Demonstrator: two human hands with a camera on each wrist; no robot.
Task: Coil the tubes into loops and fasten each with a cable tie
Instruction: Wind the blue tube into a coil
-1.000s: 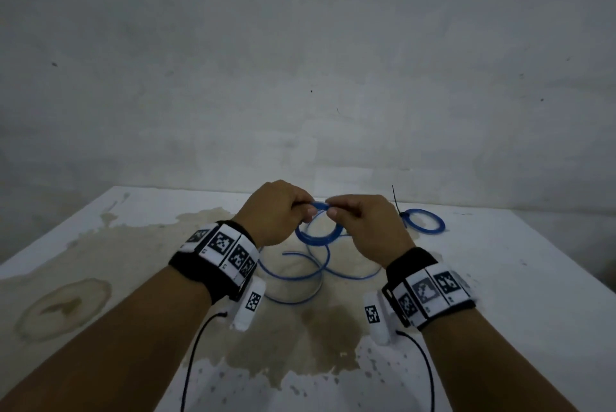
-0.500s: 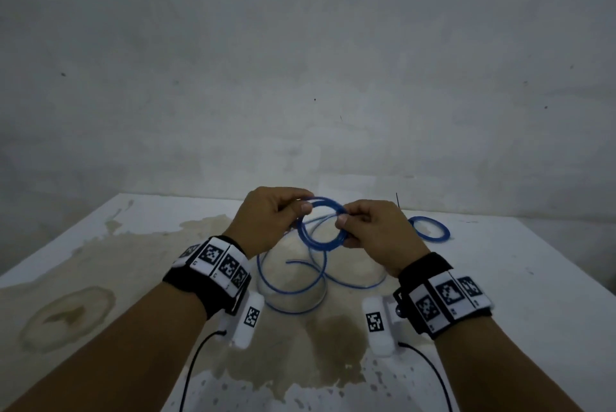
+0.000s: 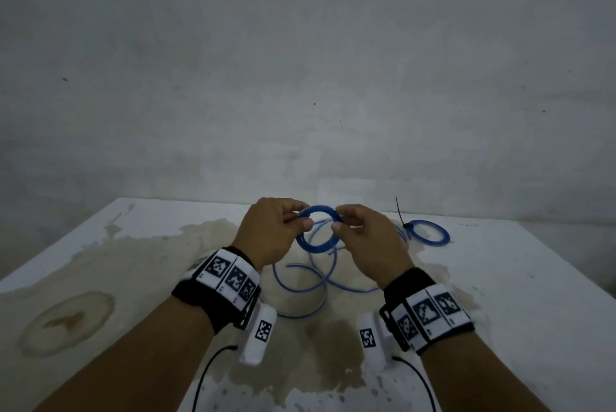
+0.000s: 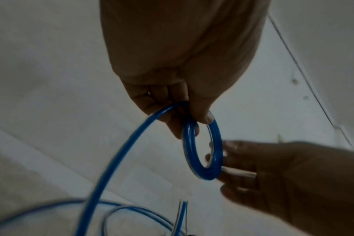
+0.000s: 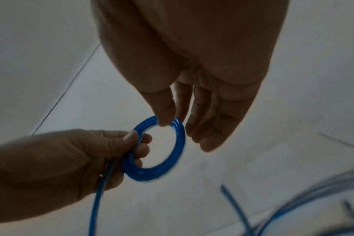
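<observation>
A small coil of blue tube (image 3: 301, 242) hangs above the white table (image 3: 533, 278), held between both hands. My left hand (image 3: 301, 220) pinches its left rim with thumb and curled fingers; the left wrist view shows the coil (image 4: 205, 174) under my thumb. My right hand (image 3: 338, 223) pinches the right rim; in the right wrist view its thumb presses the coil (image 5: 152, 174) while the other fingers stay straight. From my left hand the loose tube (image 3: 300, 286) trails down and curls on the table. A tied blue coil (image 3: 433, 241) with a black cable tie (image 3: 400, 211) lies at the far right.
The tabletop carries large brown stains (image 3: 66, 321) at the left and centre. A grey wall (image 3: 300, 78) rises right behind the table's far edge. Black cables run from both wrist cameras toward me.
Both hands keep hold of the coil. It has tipped from nearly edge-on to more face-on, and the right hand's pinch has shifted along the rim.
</observation>
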